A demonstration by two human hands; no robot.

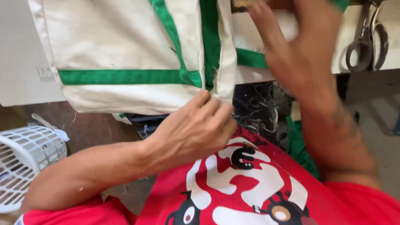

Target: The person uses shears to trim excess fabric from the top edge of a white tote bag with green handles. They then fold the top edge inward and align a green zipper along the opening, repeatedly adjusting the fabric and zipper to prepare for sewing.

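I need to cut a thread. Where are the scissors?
The scissors lie at the head view's top right, on the pale tabletop, just right of the right hand.

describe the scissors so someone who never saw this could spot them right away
Look along the pale worktable to its far right end, past the cream bag with green trim and the blurred right hand. The scissors lie there, the only dark metal thing, with two looped handles pointing toward the person.
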